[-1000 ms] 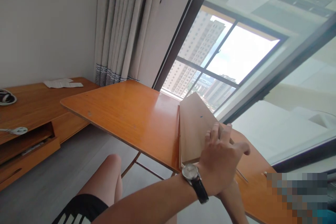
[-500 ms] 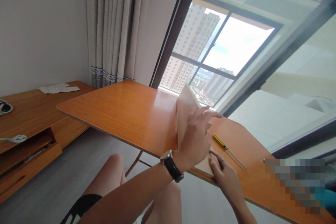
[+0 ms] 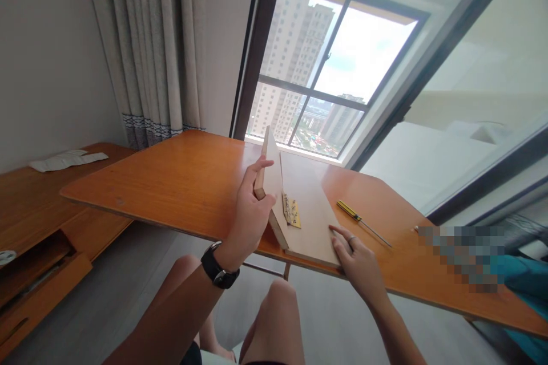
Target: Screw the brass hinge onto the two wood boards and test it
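Observation:
Two pale wooden boards stand joined by a brass-coloured hinge [image 3: 294, 212] with dark screws. The left board [image 3: 273, 168] is tilted up, while the right board [image 3: 310, 199] lies flat on the table. My left hand [image 3: 252, 211] is closed around the raised board's outer edge, thumb on its inner face. At the flat board's right edge, my right hand [image 3: 357, 262] grips near the front corner, thumb and fingers along the side. A screwdriver [image 3: 351, 211] with a yellow and black handle lies on the table to the right of the boards.
The orange-brown wooden table [image 3: 192, 182] runs beneath the boards, its front edge close to my knees. A low wooden cabinet [image 3: 107, 228] stands at left with white paper [image 3: 68, 159] on it. Windows [image 3: 325, 80] are behind; teal fabric [image 3: 522, 279] sits at right.
My left hand has moved left to the outer edge of the raised board, which now leans left. The hinge has come into sight. The view has shifted to the right.

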A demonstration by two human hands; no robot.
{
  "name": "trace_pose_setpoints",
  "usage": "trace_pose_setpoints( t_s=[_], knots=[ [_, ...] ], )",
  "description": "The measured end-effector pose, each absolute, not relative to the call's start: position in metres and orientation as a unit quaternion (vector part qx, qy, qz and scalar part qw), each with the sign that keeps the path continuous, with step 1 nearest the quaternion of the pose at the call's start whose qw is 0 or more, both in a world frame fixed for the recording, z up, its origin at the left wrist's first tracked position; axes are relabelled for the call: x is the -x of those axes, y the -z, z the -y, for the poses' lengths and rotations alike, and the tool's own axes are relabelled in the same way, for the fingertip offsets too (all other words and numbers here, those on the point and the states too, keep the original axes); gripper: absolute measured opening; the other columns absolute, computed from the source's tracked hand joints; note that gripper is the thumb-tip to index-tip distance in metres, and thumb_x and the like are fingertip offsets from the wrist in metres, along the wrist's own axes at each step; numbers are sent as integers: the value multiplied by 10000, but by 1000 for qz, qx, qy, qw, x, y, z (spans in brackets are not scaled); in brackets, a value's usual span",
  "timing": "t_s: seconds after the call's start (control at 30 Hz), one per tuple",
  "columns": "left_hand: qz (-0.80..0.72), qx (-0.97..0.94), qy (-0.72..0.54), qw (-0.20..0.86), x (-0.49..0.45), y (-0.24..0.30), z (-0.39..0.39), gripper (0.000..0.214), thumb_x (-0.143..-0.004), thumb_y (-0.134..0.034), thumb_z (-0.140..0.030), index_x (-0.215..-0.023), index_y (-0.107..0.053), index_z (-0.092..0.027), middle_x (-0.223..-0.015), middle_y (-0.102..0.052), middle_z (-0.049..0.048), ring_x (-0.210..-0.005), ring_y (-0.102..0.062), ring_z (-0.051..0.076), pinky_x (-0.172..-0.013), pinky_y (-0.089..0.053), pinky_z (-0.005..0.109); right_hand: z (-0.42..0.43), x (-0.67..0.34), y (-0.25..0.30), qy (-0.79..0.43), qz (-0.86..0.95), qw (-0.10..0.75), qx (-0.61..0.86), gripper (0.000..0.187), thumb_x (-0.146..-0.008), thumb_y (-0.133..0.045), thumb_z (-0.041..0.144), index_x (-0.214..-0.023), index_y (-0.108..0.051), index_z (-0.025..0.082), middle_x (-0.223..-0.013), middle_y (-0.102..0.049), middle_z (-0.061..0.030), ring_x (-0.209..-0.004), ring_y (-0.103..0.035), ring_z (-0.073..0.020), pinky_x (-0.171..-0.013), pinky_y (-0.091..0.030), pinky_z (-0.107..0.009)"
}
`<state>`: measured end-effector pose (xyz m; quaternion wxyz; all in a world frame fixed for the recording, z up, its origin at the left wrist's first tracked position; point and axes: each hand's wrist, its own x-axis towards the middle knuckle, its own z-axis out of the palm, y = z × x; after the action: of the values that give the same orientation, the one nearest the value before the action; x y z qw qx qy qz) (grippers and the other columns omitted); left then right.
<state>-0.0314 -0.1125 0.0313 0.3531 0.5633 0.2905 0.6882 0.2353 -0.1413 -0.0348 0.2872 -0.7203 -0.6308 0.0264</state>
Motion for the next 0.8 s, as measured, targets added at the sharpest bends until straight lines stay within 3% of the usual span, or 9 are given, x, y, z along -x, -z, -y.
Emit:
trace_pose_setpoints(
  t_s=[0.13, 0.23, 0.33, 0.47, 0.63, 0.7, 0.8],
  knots=[
    [-263, -642, -649, 311, 24, -45, 113, 532, -774, -475, 13, -1230, -560, -248, -1556, -373, 16, -1448, -327, 229, -1208, -269, 441, 142, -235, 34, -28, 623, 282, 729, 566, -850, -399, 504, -1228, -686, 196, -1095, -731, -143, -960, -677, -307, -887, -494, -429],
    [-275, -692, -629, 224, 7, -51, 115, 552, -776, -395, 82, -1163, -622, -239, -1622, -221, 20, -1488, -234, 255, -1196, -275, 473, 142, -233, 32, -34, 619, 276, 735, 559, -847, -402, 502, -1233, -681, 208, -1107, -731, -133, -988, -675, -311, -887, -492, -419],
    [-268, -733, -609, 141, -15, -56, 120, 529, -840, -335, 86, -1192, -616, -191, -1635, -138, 91, -1510, -144, 281, -1190, -270, 475, 143, -232, 32, -36, 619, 275, 735, 560, -846, -404, 504, -1237, -675, 209, -1084, -739, -127, -991, -678, -312, -859, -495, -396],
    [-294, -778, -553, 50, -43, -61, 128, 346, -978, -366, -86, -1160, -645, -177, -1606, -219, 129, -1494, -145, 380, -1160, -291, 532, 142, -239, 35, -13, 623, 265, 736, 557, -844, -396, 517, -1139, -706, 162, -970, -754, -163, -900, -681, -324, -747, -487, -370],
    [-270, -810, -521, -3, -62, -51, 131, 380, -1022, -305, -160, -1118, -668, -216, -1536, -378, 72, -1476, -257, 298, -1112, -374, 523, 142, -242, 36, -6, 628, 215, 748, 456, -828, -362, 485, -756, -676, 163, -767, -720, -185, -684, -627, -289, -581, -413, -339],
    [-270, -810, -521, -24, -64, -46, 129, 384, -1020, -302, -154, -1107, -672, -210, -1510, -416, 78, -1479, -251, 294, -1113, -377, 524, 143, -240, 35, -9, 630, 217, 746, 446, -831, -359, 477, -756, -668, 164, -790, -722, -189, -696, -628, -286, -583, -410, -336],
    [-273, -800, -532, -49, -62, -44, 125, 348, -1009, -339, -150, -1139, -655, -213, -1491, -442, 85, -1480, -250, 301, -1119, -385, 514, 144, -237, 33, -16, 623, 242, 744, 472, -840, -374, 485, -900, -697, 145, -888, -741, -196, -792, -663, -308, -642, -447, -346]
  ],
)
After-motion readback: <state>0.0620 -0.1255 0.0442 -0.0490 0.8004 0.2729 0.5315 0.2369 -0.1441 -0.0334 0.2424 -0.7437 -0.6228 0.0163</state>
